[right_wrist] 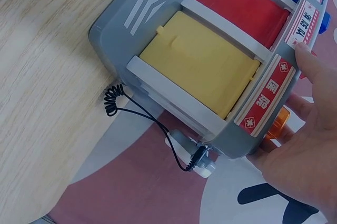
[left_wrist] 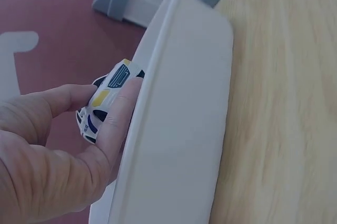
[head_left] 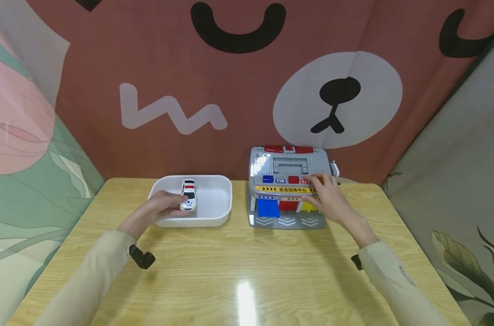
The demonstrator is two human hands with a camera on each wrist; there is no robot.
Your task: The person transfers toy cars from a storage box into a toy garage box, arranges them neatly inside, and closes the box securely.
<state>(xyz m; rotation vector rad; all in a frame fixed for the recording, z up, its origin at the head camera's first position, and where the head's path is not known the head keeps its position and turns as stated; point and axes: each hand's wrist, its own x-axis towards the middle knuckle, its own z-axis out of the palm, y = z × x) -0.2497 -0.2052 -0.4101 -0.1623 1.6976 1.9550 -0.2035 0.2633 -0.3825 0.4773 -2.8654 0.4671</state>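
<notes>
My left hand (head_left: 165,204) pinches a white toy police car (head_left: 189,194) between thumb and fingers, over the inside of a white plastic bin (head_left: 214,221). In the left wrist view the car (left_wrist: 110,95) shows yellow and black markings, close beside the bin's wall (left_wrist: 179,108). My right hand (head_left: 334,199) grips the right front edge of a grey toy garage (head_left: 285,189), thumb on the front sign strip and fingers over the roof buttons. The garage's blue door (head_left: 268,208) is swung out; its red door (right_wrist: 242,6) and yellow door (right_wrist: 200,61) are down.
A black coiled cord (right_wrist: 113,100) runs to a small grey-and-white piece (right_wrist: 189,153) on the garage's side. Both the bin and garage stand at the back of a wooden table (head_left: 230,267), against a printed curtain (head_left: 169,154).
</notes>
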